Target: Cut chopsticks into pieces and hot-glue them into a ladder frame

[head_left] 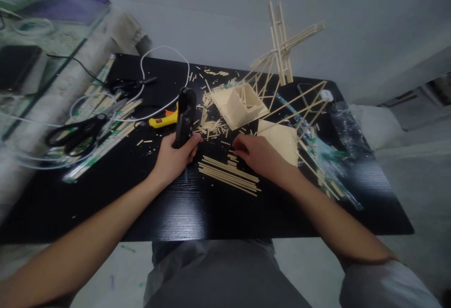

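Note:
My left hand [172,156] is closed around a black handheld tool [185,117], which stands upright with a rounded head at the top. To the right, my right hand [252,153] has its fingers bent together low over a few short cut wooden pieces [232,160]. Whatever its fingertips may hold is too small to make out. Between and below the hands lies a row of thin wooden sticks [229,176], side by side on the black table [169,214]. Just behind the black tool rests a yellow glue gun [164,119] with an orange trigger.
A wooden windmill-like model [246,106] stands at the back, near a flat wooden panel [280,138]. Stick offcuts [213,127] are scattered in front of it. Black scissors [81,134], a white cable [143,63] and bagged sticks [116,131] lie left; plastic wrapping [326,157] lies right.

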`<move>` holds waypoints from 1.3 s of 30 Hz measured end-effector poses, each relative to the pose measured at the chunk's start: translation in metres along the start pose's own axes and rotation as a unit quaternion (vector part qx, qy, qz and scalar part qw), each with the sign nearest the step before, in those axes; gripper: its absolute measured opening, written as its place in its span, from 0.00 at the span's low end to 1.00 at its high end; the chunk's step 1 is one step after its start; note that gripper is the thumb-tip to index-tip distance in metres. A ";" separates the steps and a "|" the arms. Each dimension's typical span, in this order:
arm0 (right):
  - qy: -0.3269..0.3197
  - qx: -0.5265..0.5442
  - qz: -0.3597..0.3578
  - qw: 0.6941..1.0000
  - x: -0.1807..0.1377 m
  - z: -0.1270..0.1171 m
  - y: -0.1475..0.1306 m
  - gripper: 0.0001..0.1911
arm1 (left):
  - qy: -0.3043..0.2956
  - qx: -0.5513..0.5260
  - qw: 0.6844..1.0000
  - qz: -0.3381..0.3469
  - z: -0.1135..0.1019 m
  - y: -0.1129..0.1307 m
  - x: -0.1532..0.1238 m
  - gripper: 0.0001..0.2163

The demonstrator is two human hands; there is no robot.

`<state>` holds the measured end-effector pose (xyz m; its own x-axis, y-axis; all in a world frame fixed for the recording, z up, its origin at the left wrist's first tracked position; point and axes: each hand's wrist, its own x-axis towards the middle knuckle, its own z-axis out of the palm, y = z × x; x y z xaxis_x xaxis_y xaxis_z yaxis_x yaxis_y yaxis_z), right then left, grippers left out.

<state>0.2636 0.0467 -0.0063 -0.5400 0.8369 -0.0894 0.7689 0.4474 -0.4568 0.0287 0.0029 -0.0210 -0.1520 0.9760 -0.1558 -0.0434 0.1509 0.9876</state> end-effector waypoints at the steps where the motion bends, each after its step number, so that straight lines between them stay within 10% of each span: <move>1: -0.008 0.000 0.000 1.000 0.003 0.000 -0.001 0.05 | -0.002 -0.002 1.000 0.001 0.000 0.001 0.000 0.11; 26: -0.003 -0.120 -0.070 0.990 0.027 0.020 -0.015 0.13 | -0.011 0.078 0.995 0.066 -0.002 -0.005 -0.001 0.09; 31: 0.015 0.048 -0.042 0.998 0.025 0.008 -0.018 0.11 | -0.011 0.111 0.989 0.097 -0.002 -0.005 -0.003 0.07; 34: -0.013 0.288 0.001 0.957 0.019 0.000 -0.019 0.07 | -0.018 0.130 0.985 0.111 -0.002 -0.003 -0.005 0.08; 39: -0.052 0.599 0.051 0.797 0.008 0.008 -0.022 0.14 | -0.050 0.142 0.983 0.106 0.000 0.002 -0.011 0.08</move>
<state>0.2391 0.0410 -0.0042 -0.5683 0.7914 -0.2251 -0.0342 -0.2961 -0.9546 0.0300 -0.0078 -0.0176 -0.0295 0.9987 0.0421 0.2580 -0.0331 0.9656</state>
